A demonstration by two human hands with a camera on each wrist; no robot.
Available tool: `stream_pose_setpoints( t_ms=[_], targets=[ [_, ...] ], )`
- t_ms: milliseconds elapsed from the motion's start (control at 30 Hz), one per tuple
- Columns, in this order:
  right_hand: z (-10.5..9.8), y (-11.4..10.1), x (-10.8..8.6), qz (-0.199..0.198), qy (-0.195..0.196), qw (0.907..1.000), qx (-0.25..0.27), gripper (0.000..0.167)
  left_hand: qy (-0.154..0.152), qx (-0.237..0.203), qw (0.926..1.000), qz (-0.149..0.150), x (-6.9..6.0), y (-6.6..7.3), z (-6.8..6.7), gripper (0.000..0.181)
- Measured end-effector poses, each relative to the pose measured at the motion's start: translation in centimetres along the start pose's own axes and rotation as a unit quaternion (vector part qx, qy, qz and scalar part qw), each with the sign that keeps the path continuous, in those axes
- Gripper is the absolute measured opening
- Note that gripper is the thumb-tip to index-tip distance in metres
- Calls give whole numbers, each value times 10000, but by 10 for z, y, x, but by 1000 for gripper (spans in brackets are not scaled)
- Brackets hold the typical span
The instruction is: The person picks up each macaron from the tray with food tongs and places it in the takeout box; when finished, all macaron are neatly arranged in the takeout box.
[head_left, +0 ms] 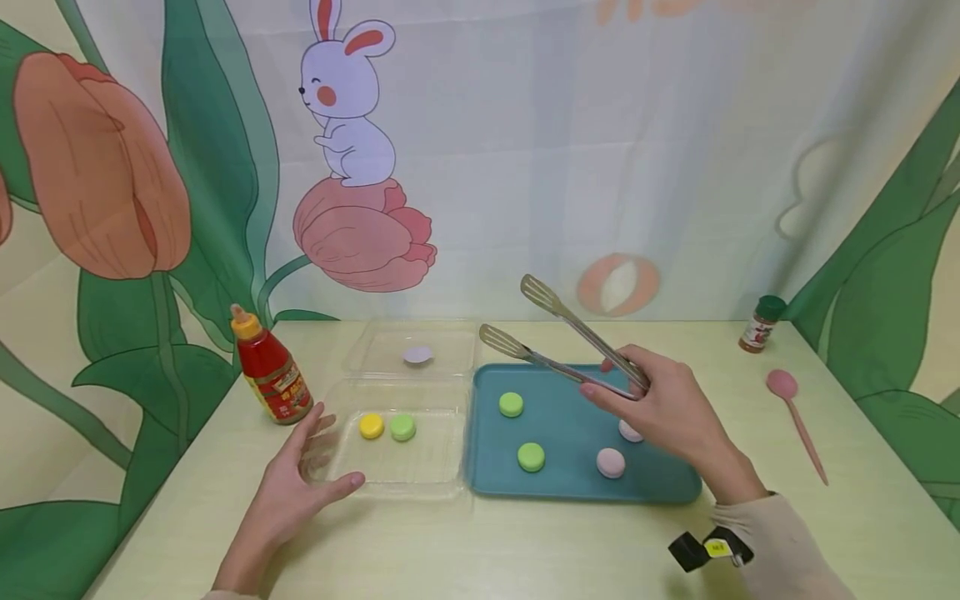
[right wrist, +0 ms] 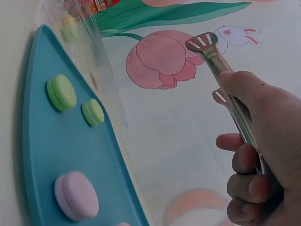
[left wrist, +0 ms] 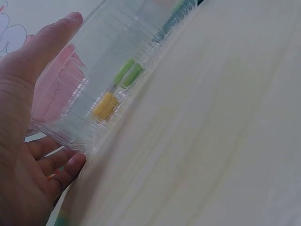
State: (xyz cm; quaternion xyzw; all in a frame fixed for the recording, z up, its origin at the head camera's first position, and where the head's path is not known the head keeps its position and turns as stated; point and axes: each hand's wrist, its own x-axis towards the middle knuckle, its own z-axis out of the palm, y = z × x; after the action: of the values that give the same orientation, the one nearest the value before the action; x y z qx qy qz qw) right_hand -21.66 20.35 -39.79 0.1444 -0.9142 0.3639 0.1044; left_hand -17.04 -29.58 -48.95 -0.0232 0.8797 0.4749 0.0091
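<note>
My right hand (head_left: pixel 667 408) grips metal tongs (head_left: pixel 581 329) above the blue tray (head_left: pixel 487 479); the tong tips are apart with nothing between them. On the tray lie green macarons (head_left: pixel 511 405) (right wrist: pixel 61 93) and pink macarons (head_left: pixel 611 463) (right wrist: pixel 76 195). My left hand (head_left: pixel 296 487) is at the left side of the clear plastic container (head_left: pixel 397 490), fingers spread and thumb by its front corner. Inside the container a yellow macaron (head_left: pixel 371 426) (left wrist: pixel 106 106) sits beside a green one (head_left: pixel 402 427) (left wrist: pixel 127 73).
The container's lid (head_left: pixel 360 354) lies folded back with a small pale object (head_left: pixel 417 356) in or behind it. A red sauce bottle (head_left: pixel 276 371) stands at the left. Far right are a green-capped jar (head_left: pixel 762 323) and a pink spoon (head_left: pixel 797 417). A printed curtain (head_left: pixel 510 167) hangs behind.
</note>
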Motion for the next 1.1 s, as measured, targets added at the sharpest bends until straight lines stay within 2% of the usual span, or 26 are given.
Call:
stream_pose_setpoints(
  t_ms=[333,733,1100],
  targets=[
    [-2,19,-2,373,-673,9970,29,47,12,8,10000,-16,0,1,1,128],
    [8,39,1,270,-1278,9901,-508,49,14,37,10000,-5,1,0,0,128],
    [16,38,2,305,-1701,9822,-743,53,12,51,10000,-57,1,0,0,129]
  ],
)
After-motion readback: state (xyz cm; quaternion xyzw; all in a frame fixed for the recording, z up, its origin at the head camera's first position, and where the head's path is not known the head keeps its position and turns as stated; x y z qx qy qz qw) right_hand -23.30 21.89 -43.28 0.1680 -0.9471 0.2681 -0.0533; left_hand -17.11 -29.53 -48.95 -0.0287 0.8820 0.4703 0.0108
